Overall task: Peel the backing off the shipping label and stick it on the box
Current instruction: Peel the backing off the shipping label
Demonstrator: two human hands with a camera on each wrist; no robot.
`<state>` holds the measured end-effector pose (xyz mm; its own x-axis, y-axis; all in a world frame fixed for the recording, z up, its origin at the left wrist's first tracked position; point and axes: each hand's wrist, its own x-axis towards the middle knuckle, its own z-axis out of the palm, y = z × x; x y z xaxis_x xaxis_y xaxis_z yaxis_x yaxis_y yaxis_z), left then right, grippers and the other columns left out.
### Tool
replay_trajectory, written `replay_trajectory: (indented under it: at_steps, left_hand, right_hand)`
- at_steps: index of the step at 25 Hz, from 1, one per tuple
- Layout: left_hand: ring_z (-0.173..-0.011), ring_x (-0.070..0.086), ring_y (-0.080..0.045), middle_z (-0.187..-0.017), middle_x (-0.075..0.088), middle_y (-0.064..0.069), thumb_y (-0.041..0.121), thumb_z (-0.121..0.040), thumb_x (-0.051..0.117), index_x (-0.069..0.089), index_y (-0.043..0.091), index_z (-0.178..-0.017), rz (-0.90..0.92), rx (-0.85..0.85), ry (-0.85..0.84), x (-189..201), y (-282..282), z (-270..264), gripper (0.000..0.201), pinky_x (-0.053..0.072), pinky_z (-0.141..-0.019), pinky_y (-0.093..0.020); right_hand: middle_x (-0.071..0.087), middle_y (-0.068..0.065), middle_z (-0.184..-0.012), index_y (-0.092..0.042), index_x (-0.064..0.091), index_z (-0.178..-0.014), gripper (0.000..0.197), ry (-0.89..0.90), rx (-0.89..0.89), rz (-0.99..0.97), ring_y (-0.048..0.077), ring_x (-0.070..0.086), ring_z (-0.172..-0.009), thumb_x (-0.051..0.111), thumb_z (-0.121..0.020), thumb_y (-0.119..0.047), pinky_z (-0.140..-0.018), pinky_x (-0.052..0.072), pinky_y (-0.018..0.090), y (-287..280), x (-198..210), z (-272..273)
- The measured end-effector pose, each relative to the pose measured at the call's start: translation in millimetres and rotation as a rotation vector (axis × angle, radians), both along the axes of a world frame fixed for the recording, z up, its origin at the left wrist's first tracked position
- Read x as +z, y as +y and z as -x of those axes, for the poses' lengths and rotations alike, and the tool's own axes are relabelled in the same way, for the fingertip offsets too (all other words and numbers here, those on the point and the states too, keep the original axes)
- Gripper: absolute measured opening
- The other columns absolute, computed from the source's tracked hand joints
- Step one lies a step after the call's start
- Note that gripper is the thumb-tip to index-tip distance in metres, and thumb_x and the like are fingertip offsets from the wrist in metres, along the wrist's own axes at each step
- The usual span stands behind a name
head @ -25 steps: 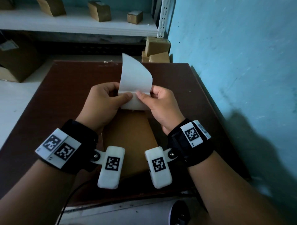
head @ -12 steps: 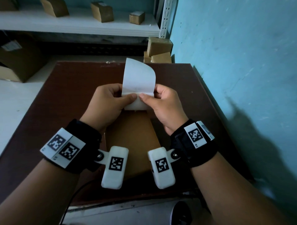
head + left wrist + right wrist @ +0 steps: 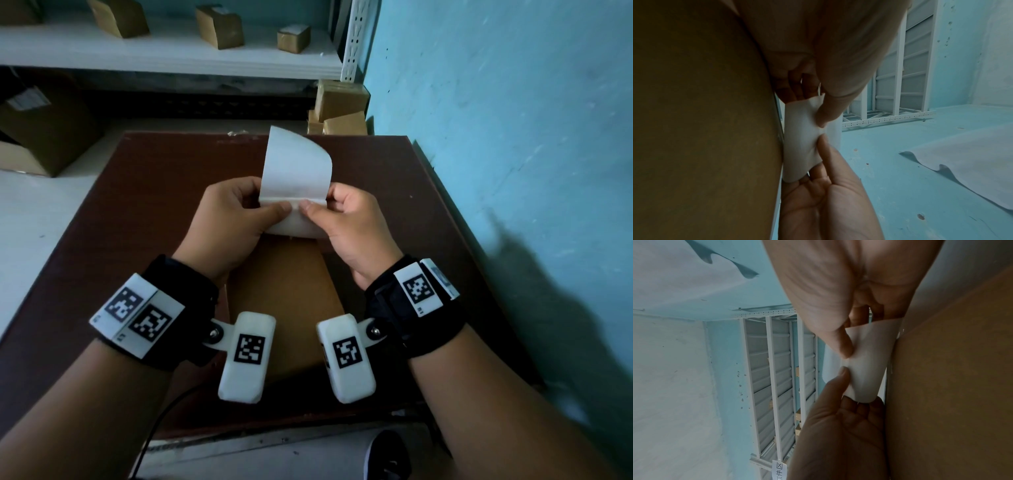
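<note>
Left grip: my left hand [image 3: 226, 219] pinches the shipping label [image 3: 294, 171] at its fold, thumb on the near face, curled fingers behind the sheet.
Right grip: my right hand [image 3: 349, 222] pinches the same fold from the other side, thumb tip almost touching my left thumb tip.
Label: a white sheet held in the air above the far end of the box [image 3: 284, 294]; its upper part stands up and curls at the top right corner, its lower flap hangs toward the cardboard.
Layers: I cannot tell which ply is backing and which is sticker; both look plain white.
Left wrist view: both thumbs press the white paper [image 3: 799, 134] just beside the brown box face [image 3: 705, 129]; whether paper and cardboard touch I cannot tell.
Right wrist view: the same pinch, the paper [image 3: 865, 363] bowed between my thumbs, the box wall [image 3: 951, 386] close beside it.
Box: flat brown cardboard lying on the dark brown tabletop [image 3: 137, 212], between my forearms.
Surroundings: a white shelf [image 3: 171, 51] beyond the tabletop carries small cardboard boxes; two more are stacked by the shelf post [image 3: 342, 109]; a blue wall [image 3: 513, 137] stands to my right.
</note>
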<state>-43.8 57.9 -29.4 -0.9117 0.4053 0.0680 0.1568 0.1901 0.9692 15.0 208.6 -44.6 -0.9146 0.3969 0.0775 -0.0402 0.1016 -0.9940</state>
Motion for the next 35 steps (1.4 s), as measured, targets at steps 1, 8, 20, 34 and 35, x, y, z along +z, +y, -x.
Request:
replay_trajectory:
  at_steps: [1,8,20,34,35]
  left_hand:
    - [-0.096,0.07,-0.006,-0.104,0.073,0.008,0.017,-0.088,0.069,0.069,0.021,-0.111,0.002,-0.004,0.0,-0.2,0.0,0.2,0.022,0.057,-0.083,-0.024]
    - [-0.101,0.069,-0.008,-0.11,0.072,0.006,0.021,-0.088,0.07,0.068,0.022,-0.116,-0.002,-0.019,-0.033,-2.5,-0.1,2.2,0.028,0.057,-0.086,-0.028]
    - [-0.094,0.069,-0.003,-0.105,0.072,0.01,0.016,-0.088,0.069,0.067,0.018,-0.119,0.014,-0.013,0.017,-1.3,-1.1,1.4,0.031,0.056,-0.077,-0.016]
    - [-0.097,0.067,0.0,-0.109,0.07,0.012,0.007,-0.087,0.068,0.064,0.019,-0.123,0.037,-0.049,0.045,-1.1,-2.4,1.7,0.037,0.053,-0.078,-0.015]
    - [-0.097,0.068,-0.001,-0.108,0.07,0.012,0.006,-0.087,0.067,0.065,0.019,-0.122,0.032,-0.049,0.041,-1.2,-2.4,1.7,0.037,0.054,-0.078,-0.016]
  right_hand:
    - [0.075,0.003,-0.108,-0.009,0.069,-0.117,0.027,0.003,0.002,-0.002,0.008,0.071,-0.097,0.069,-0.09,-0.009,-0.084,0.057,0.022,-0.3,0.1,-0.1]
    - [0.073,-0.007,-0.097,-0.019,0.069,-0.109,0.024,0.0,0.0,-0.033,-0.003,0.069,-0.088,0.069,-0.088,-0.007,-0.076,0.056,0.015,0.0,2.7,-1.6]
    - [0.075,0.003,-0.101,-0.016,0.07,-0.103,0.017,0.018,-0.009,-0.004,0.011,0.072,-0.093,0.069,-0.089,-0.007,-0.083,0.059,0.027,-2.2,1.4,-0.1]
    - [0.076,0.003,-0.101,-0.02,0.069,-0.1,0.02,-0.017,0.041,0.002,0.015,0.071,-0.097,0.069,-0.086,-0.005,-0.087,0.059,0.033,-2.8,5.0,-2.2]
    - [0.075,0.002,-0.099,-0.019,0.07,-0.098,0.014,-0.027,0.042,-0.001,0.015,0.071,-0.095,0.067,-0.088,-0.009,-0.085,0.058,0.033,-2.7,6.3,-2.4]
